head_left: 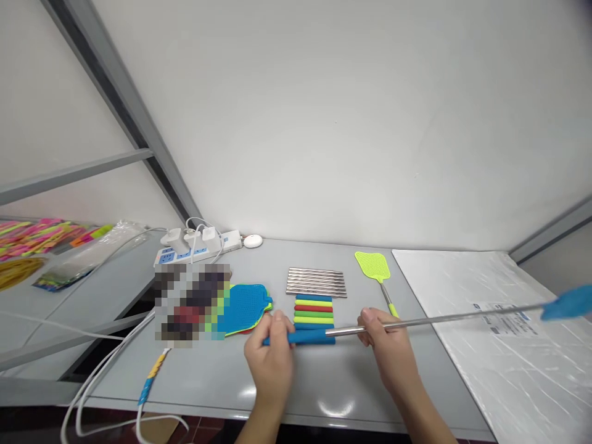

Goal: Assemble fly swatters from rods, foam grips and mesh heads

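A fly swatter (439,318) with a blue handle, a long metal rod and a blue head stretches across in front of me, its head blurred near the right edge. My left hand (272,357) is wrapped around the blue handle. Farther along, my right hand (388,348) closes its fingers on the metal rod. Behind the swatter lie a row of coloured handles (314,308) and, above them, a row of metal rods (317,282). Stacked swatter heads (245,305), blue on top, rest beyond my left hand. A yellow-green fly swatter (374,266) lies behind my right hand.
White plastic-wrapped sheeting (430,277) covers the table's right side. A power strip (232,239) with plugged chargers and a white oval device (253,241) sit at the back left. Cables (104,364) hang over the front edge. Colourful strips (46,234) lie on the left-hand surface.
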A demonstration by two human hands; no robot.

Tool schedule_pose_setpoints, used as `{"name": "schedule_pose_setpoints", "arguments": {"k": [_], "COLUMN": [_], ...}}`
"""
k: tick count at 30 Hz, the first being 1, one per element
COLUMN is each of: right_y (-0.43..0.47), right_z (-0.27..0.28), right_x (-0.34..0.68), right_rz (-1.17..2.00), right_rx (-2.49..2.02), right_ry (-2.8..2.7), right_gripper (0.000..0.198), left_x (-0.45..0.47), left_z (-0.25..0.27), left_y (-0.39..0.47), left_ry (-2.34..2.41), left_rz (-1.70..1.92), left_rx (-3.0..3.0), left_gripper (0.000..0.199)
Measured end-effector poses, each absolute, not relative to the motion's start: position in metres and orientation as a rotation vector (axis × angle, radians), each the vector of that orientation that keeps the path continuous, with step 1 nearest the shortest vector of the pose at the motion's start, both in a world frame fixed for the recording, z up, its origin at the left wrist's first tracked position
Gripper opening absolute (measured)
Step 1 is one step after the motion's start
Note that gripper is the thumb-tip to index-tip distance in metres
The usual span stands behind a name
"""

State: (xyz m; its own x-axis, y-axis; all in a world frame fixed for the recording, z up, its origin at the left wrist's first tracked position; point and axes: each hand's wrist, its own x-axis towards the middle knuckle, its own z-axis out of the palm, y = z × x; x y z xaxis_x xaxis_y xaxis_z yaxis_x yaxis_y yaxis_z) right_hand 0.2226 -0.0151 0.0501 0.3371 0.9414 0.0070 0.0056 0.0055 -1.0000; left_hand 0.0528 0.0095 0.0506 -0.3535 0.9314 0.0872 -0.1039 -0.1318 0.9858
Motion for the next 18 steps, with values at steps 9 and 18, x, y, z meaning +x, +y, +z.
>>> {"name": "schedule_pose_setpoints", "arguments": {"k": [9, 18], "right_y": [-0.018, -0.009], "right_z": [0.068, 0.064], "right_x": [0.266, 0.267], "right_rz": [0.861, 0.765], "right_rx": [-0.971, -1.076], "right_ry": [-0.59, -0.622], "right_gripper": [0.052, 0.054], "left_x": [0.003, 0.0], "left_z": [0.07, 0.062], "left_y": [0.041, 0.049], "left_ry": [1.084, 1.061], "left_rz": [1.835, 1.876], "left_rx": [0.768, 0.681], "left_gripper": [0.041, 0.039]}}
